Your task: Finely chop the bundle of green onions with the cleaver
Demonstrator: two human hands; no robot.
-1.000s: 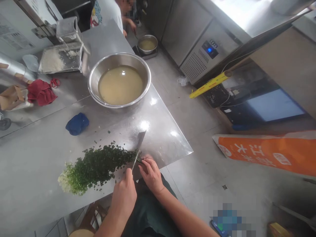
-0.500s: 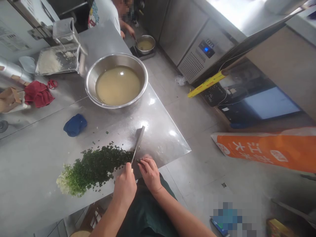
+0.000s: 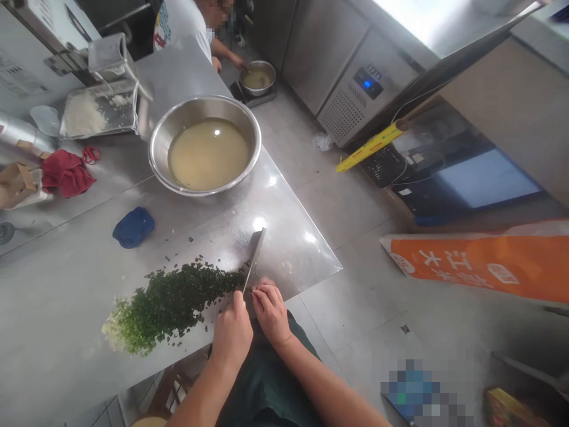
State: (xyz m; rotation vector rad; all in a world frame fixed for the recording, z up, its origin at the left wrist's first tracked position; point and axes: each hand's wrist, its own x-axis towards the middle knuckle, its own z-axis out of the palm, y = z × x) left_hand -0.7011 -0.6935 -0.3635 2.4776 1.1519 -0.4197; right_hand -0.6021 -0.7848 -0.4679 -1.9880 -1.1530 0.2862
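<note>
My left hand (image 3: 233, 329) is closed round the handle of a kitchen knife (image 3: 255, 258), whose blade points away from me over the steel table. Close to the right of the blade, my right hand (image 3: 271, 311) has its fingers curled together and pressed down on the last green ends of scallion, mostly hidden under the fingertips. To the left of the knife lies a long heap of chopped scallions (image 3: 173, 302), pale at its far left and dark green near the blade. Loose green bits are scattered round the heap.
A large steel bowl of cloudy yellowish liquid (image 3: 153, 151) stands beyond the heap. A blue cloth (image 3: 133, 227), red cloth (image 3: 66, 172) and floury tray (image 3: 98, 110) lie leftward. The table corner (image 3: 341, 268) is at right. Another person (image 3: 184, 29) reaches into a smaller pot (image 3: 258, 77).
The knife and my left hand have shifted slightly right, towards my right hand. The dark green scallion piece at the right fingertips shows less. The view has moved a little.
</note>
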